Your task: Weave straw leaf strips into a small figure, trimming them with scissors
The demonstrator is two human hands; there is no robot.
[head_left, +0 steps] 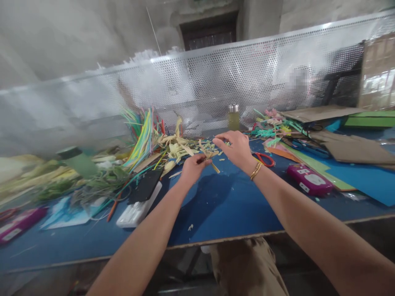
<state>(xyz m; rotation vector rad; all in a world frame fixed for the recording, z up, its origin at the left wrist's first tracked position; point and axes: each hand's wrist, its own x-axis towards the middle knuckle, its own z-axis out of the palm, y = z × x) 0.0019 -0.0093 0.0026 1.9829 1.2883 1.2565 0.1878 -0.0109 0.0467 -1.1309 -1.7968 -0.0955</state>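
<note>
Along the back, slanting up to the right: one perforated metal screen (216,70), closing off the far side. In front of it, one blue bench (210,209), its pale, worn near edge running above one pair of brown trousers (248,267). Room for moving: the blue stretch from beneath both hands to that edge, flecked with scraps, bounded at left by one white box (140,211), at right by a purple device (309,179).

Farther right, at least two cardboard pieces (358,148), with coloured sheets (367,181) partly beneath. Left of the middle, one leaning bundle of coloured stems (142,137), too many to count; just beside it, one heap of pale yellow, leaf-like pieces (175,151).

Two bottles: one dark-lidded (80,164), blurred; one metal-capped (233,117), near the screen. Two purple devices, the second (23,224) at far left. One black phone (145,185), resting on the white box.

Right hand (236,149) raised beside the strips, fingers bent; cannot tell if clamped on anything. Left hand (194,168) with fingers together, clamped on pale tan strips (211,155) above the bench, before the heap: thin, ragged, splayed, one narrow end slanting downward; number too blurred to count.

Smaller still: one red looped handle (265,159), one gold bracelet (256,170) on the right wrist.
</note>
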